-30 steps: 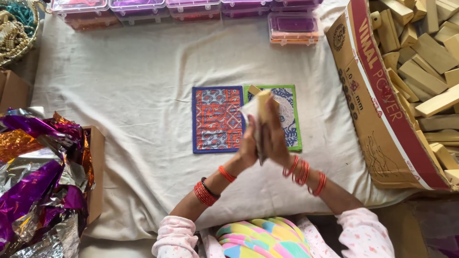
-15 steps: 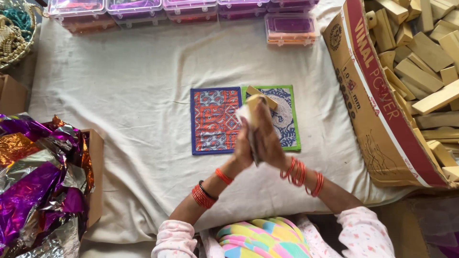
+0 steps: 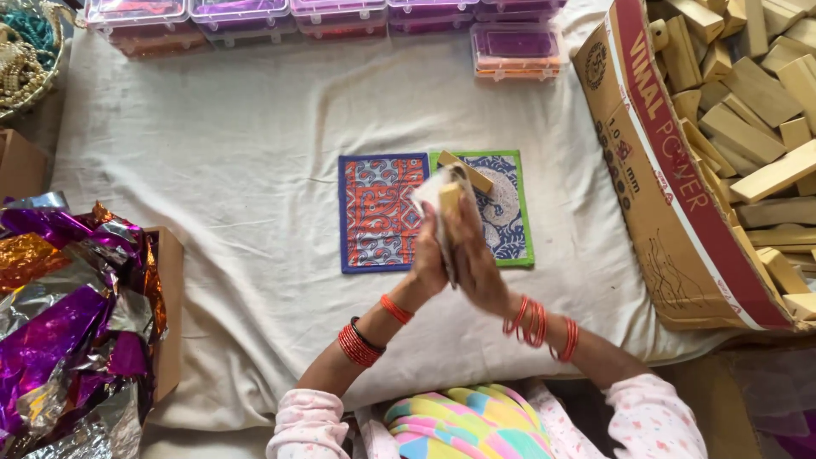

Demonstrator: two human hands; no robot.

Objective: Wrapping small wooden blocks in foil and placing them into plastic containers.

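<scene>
Nearest the camera, pink sleeves [image 3: 310,421] and a bright multicoloured garment [image 3: 455,421] are seen, with red bangles [image 3: 535,323] worn on both wrists. The left hand [image 3: 429,259] and right hand [image 3: 476,263] are pressed together, palm to palm, and are clamped on a wooden block [image 3: 448,197] and a pale sheet [image 3: 429,191] held between them; how the sheet lies around the block cannot be told. The block is held up above two patterned mats, one red and blue [image 3: 378,212], the other blue with a green edge [image 3: 508,208], laid touching side by side on a white cloth [image 3: 238,170]. A second block [image 3: 466,172] is seen tilted just behind the fingertips, over the green-edged mat. To the left, crumpled foil [image 3: 64,314] in purple, silver and orange is piled in a cardboard box [image 3: 168,314]. To the right, a large carton [image 3: 663,187] is filled with many wooden blocks [image 3: 756,110]. At the far edge, a row of clear plastic cases [image 3: 340,13] with pink and purple contents is lined up, one case [image 3: 517,47] set nearer. Beads [image 3: 21,51] are seen in the far left corner
</scene>
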